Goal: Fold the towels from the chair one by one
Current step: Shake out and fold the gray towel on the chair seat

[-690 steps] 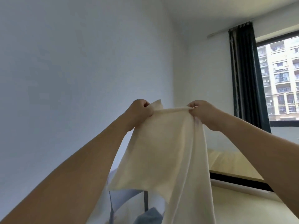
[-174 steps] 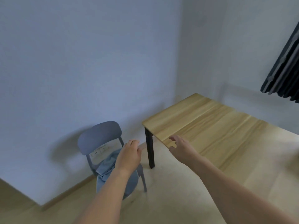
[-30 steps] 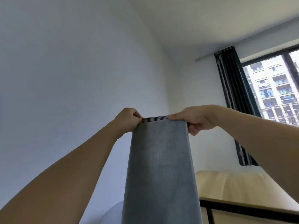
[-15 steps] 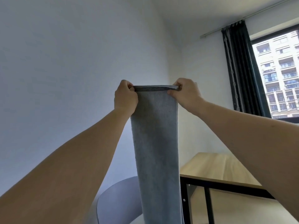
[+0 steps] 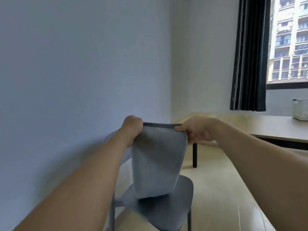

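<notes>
While I hold it up by its top edge, the blue-grey towel hangs doubled over above the chair.

My left hand is clenched round the towel's top left corner and my right hand pinches the top right corner, thumb on the near side and fingers curled behind, so the dark hem runs taut between them. Its lower fold hangs over the seat; whether it touches the seat, I cannot tell. Past the chair, a wooden table with black legs stands to the right, with a white basket on its far end. Behind it a dark curtain hangs beside the window.
</notes>
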Demonstrator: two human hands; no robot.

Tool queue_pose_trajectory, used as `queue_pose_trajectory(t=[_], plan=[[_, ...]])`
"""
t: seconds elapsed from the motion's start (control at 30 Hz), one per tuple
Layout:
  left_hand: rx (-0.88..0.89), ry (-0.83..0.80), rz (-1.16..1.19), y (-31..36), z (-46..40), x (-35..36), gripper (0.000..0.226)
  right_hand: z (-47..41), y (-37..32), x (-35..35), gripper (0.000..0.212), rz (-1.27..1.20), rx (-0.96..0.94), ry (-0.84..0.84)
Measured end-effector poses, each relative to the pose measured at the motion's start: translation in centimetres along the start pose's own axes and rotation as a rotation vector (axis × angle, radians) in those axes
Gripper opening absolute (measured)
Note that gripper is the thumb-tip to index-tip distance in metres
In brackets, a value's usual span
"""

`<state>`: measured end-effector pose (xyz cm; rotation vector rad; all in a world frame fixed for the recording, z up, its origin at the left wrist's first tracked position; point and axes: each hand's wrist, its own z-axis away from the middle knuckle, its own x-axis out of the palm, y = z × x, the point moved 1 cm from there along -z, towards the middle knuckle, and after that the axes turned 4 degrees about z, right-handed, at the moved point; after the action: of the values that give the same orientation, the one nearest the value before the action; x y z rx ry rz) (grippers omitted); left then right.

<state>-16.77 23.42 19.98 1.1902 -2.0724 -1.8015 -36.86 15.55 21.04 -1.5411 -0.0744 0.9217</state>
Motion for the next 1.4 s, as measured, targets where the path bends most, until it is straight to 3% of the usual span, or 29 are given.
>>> queue_pose_trajectory(t=[0.13,0.2,0.3,0.37,0.43,0.57,0.7,0.8,0.9,1.0,1.07,1.17,1.2,1.27,1.4], plan=[[-0.423,-0.639,-0.218,-12.0,2.5,4.4,0.023,-2.3,9.9,5.1,0.031,0.405,0.291,-0.175],[-0.502,-0.778,-0.39,-16.9,3.0,6.5,0.027,-3.9,14.4,7.9,0.037,0.46,0.369,-0.232],[-0.505,-0.833,-0.538,-21.2,2.2,8.6,0.034,-6.6,18.4,10.9,0.037,0.458,0.444,-0.3],[-0.448,-0.78,-0.551,-22.8,-0.2,9.3,0.041,-9.2,18.9,11.7,0.025,0.456,0.429,-0.3],[-0.4,-0.616,-0.471,-23.3,-3.3,9.7,0.038,-12.9,18.6,11.6,0.015,0.438,0.338,-0.214],[-0.253,-0.267,-0.252,-25.3,-11.8,11.7,0.031,-22.3,17.7,10.8,0.023,0.441,0.088,0.035],[-0.164,-0.098,-0.257,-30.6,-19.0,16.2,0.022,-31.6,20.7,11.6,0.026,0.492,0.012,0.175],[-0.091,-0.109,-0.374,-35.8,-22.1,19.9,0.028,-37.0,25.2,13.6,0.014,0.513,0.037,0.148],[-0.016,-0.235,-0.612,-40.6,-23.2,21.7,0.038,-39.7,28.9,15.5,0.015,0.613,-0.048,0.096],[0.02,-0.298,-0.765,-41.6,-23.7,21.5,0.04,-40.9,30.0,15.8,0.04,0.558,-0.071,0.013],[0.022,-0.384,-0.875,-40.5,-23.2,20.9,0.035,-40.4,29.3,15.9,0.045,0.605,-0.002,-0.118],[-0.003,-0.525,-0.825,-35.8,-21.7,19.3,0.02,-37.9,26.2,15.4,0.008,0.863,0.057,-0.288],[0.026,-0.531,-0.833,-33.3,-21.1,18.4,0.017,-36.7,24.5,14.6,0.01,0.905,0.067,-0.286],[0.183,-0.427,-0.929,-27.4,-20.4,16.0,0.023,-34.1,19.8,11.8,0.018,0.926,0.027,-0.2],[0.4,-0.116,-0.91,-15.4,-19.5,10.0,0.033,-27.1,8.6,5.1,0.026,0.869,-0.209,0.187]])
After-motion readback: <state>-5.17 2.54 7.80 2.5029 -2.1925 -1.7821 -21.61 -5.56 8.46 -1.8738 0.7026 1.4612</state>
